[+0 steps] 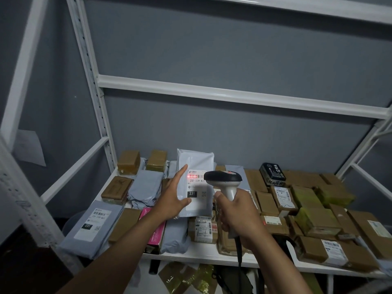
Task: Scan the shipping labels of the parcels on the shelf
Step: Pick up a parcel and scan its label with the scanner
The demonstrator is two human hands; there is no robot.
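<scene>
Left hand: propped the grey mailer upright above the shelf, fingers straight along its left edge, thumb pressed on its front
Right hand: fingers wrapped round the handle of the scanner, its head aimed at the mailer
Shipping label: faced the camera, red scan light across its barcode
Other parcels: brown boxes and grey bags lay all over the shelf, a pink box just below the left wrist
</scene>
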